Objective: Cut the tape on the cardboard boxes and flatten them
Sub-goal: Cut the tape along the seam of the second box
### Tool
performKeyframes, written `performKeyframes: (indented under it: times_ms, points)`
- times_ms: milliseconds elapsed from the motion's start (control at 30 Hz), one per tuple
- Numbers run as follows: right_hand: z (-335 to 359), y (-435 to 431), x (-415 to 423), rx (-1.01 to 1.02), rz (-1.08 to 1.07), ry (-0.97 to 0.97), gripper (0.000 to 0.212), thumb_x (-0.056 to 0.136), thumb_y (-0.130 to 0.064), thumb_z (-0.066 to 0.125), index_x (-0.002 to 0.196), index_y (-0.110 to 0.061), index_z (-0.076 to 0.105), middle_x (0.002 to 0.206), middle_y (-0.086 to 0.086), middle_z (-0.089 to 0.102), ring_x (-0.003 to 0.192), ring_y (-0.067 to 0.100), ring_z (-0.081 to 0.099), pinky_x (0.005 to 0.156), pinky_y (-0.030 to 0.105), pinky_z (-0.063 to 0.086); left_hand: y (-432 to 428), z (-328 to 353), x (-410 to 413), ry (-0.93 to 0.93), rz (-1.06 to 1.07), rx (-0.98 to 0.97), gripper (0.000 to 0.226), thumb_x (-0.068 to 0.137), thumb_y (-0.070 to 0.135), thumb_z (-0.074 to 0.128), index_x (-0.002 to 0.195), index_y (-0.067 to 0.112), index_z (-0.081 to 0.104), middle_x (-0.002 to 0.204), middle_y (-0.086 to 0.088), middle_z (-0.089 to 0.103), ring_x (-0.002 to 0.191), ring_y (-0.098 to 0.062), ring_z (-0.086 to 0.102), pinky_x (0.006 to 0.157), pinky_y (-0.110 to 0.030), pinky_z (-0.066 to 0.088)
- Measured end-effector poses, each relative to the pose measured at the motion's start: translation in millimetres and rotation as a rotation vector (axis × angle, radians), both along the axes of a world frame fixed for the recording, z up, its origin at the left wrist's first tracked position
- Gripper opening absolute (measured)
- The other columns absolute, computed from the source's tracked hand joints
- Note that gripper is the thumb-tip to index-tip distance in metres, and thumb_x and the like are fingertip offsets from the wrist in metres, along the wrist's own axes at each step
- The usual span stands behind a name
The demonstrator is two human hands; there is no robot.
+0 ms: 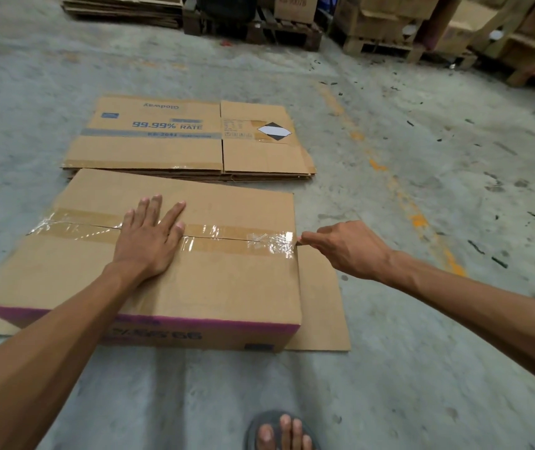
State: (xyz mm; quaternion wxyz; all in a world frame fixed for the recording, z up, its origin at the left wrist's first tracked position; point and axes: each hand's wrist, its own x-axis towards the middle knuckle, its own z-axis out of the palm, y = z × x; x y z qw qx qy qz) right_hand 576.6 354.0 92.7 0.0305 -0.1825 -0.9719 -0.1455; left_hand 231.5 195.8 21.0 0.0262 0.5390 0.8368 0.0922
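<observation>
A brown cardboard box [220, 287] with a purple band along its near edge stands upright on the concrete floor. A strip of tape [227, 237] runs across its top seam. My left hand [149, 238] lies flat on the top, fingers spread over the tape. My right hand [347, 246] is at the box's right edge, fingers pinched on a small dark blade whose tip touches the tape's right end. Behind the box lies a stack of flattened boxes [188, 141] printed "99.99% RATE".
A flat cardboard sheet [321, 306] lies under the box and sticks out to the right. Wooden pallets [379, 47] with cartons line the back. An orange painted line [418, 219] crosses the floor at right. My sandalled foot [282, 430] is at the bottom.
</observation>
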Motion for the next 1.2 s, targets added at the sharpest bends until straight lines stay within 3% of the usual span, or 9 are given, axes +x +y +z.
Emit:
performKeyframes:
  times_ms: [167,267,367,467,567,667,767,967,1200]
  points:
    - [6.4,-2.2,-7.6,0.033,0.028,-0.025,0.038,0.096,-0.014,0.056,0.125,-0.039,0.058,0.070,-0.003,0.064,0.046,0.027,0.050,0.042,0.026,0.018,-10.9,3.7,-0.5,-0.007,0.018,-0.021,0.054,0.102,0.049,0.015,0.154,0.043,0.004,0.165,-0.006,0.000,0.152,-0.025,-0.003,0.121,-0.044,0.000]
    - [12.0,-1.9,-7.9,0.054,0.038,-0.127,0.032,0.093,-0.018,0.049,0.115,-0.036,0.065,0.074,-0.004,0.071,0.053,0.027,0.060,0.046,0.023,0.010,-24.9,2.9,-13.2,0.012,0.047,-0.040,0.054,0.101,0.051,0.013,0.154,0.044,0.002,0.165,-0.006,-0.001,0.152,-0.024,-0.003,0.121,-0.043,0.001]
    - [5.5,1.0,8.3,-0.037,-0.074,-0.119,0.028,0.088,-0.020,0.047,0.104,-0.031,0.067,0.087,-0.011,0.077,0.067,0.023,0.069,0.049,0.024,0.024,-44.8,4.8,-39.7,0.007,0.108,-0.101,0.055,0.099,0.055,0.009,0.153,0.046,0.000,0.165,-0.006,-0.002,0.152,-0.024,-0.003,0.121,-0.045,0.001]
    - [-1.8,-8.3,6.6,-0.336,-0.329,0.129,0.017,0.092,-0.024,0.050,0.099,-0.030,0.064,0.073,-0.017,0.072,0.072,0.020,0.068,0.056,0.029,0.042,-54.0,8.6,-50.3,0.002,0.165,-0.129,0.055,0.099,0.054,0.008,0.154,0.045,0.000,0.165,-0.006,-0.002,0.152,-0.025,-0.004,0.122,-0.047,0.002]
    - [-5.8,-31.5,-24.7,-0.782,-0.456,0.398,0.008,0.094,-0.034,0.057,0.095,-0.029,0.063,0.060,-0.012,0.070,0.062,0.001,0.062,0.062,0.028,0.047,-48.6,11.0,-30.1,-0.007,0.244,-0.079,0.055,0.102,0.047,0.012,0.155,0.038,0.003,0.164,-0.011,-0.003,0.151,-0.029,-0.005,0.121,-0.049,-0.001]
    - [-12.2,-48.6,-61.9,-1.179,-0.645,0.625,0.006,0.096,-0.028,0.058,0.101,-0.024,0.060,0.066,-0.002,0.073,0.052,0.008,0.048,0.051,0.025,0.038,-39.0,11.4,4.5,-0.028,0.244,-0.044,0.056,0.102,0.044,0.014,0.156,0.037,0.002,0.163,-0.018,-0.004,0.150,-0.035,-0.008,0.121,-0.049,-0.003]
    - [-24.0,-52.1,-96.4,-1.359,-0.838,0.773,0.016,0.096,-0.015,0.049,0.109,-0.022,0.055,0.066,-0.002,0.067,0.051,0.015,0.039,0.042,0.023,0.028,-25.3,10.6,38.9,-0.059,0.151,0.000,0.055,0.102,0.045,0.014,0.155,0.040,0.001,0.162,-0.020,-0.006,0.150,-0.035,-0.011,0.122,-0.047,-0.004]
    - [-37.1,-53.5,-130.1,-1.366,-1.017,0.933,0.024,0.093,-0.010,0.040,0.112,-0.023,0.047,0.079,0.003,0.058,0.050,0.014,0.039,0.039,0.025,0.028,-5.5,6.7,60.9,-0.045,0.056,0.040,0.053,0.101,0.051,0.012,0.153,0.046,-0.001,0.163,-0.018,-0.009,0.150,-0.031,-0.014,0.121,-0.048,-0.003]
    - [-47.7,-50.2,-128.0,-1.301,-0.940,0.929,0.019,0.094,-0.013,0.044,0.106,-0.025,0.051,0.070,0.000,0.058,0.053,0.014,0.043,0.042,0.026,0.032,2.3,2.6,59.2,-0.045,0.054,0.068,0.056,0.099,0.054,0.011,0.153,0.046,-0.001,0.163,-0.018,-0.008,0.150,-0.032,-0.014,0.121,-0.051,-0.004]
